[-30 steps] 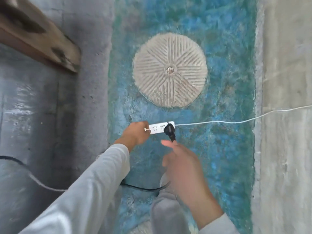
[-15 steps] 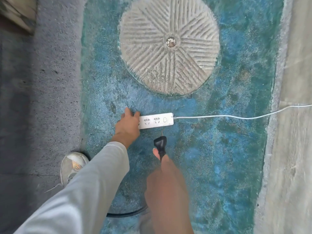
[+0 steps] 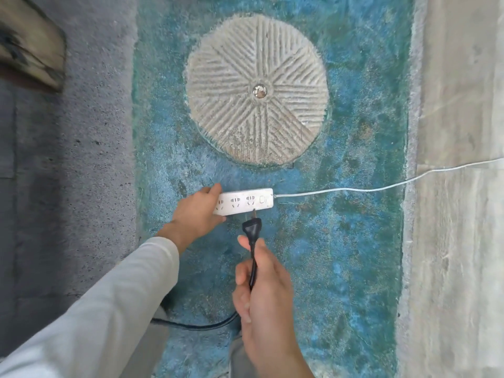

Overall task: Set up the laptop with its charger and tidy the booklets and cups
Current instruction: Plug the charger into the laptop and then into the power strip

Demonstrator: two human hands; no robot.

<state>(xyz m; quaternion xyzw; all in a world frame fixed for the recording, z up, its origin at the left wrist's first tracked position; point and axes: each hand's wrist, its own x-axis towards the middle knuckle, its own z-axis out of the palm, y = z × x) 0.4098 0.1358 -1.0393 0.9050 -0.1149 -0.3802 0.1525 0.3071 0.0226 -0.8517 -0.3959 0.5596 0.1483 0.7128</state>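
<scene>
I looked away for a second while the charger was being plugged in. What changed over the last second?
The black plug, which sat at the white power strip a second ago, was drawn back by the right hand and is now brought forward again, prongs just short of the strip's near edge. The right hand went from fingertips at the plug to gripping its cord. The left hand stayed on the strip's left end; the strip stayed put.

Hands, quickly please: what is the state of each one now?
Left hand: closed on the end of the white power strip.
Right hand: closed, holding the black plug by its cable.
</scene>
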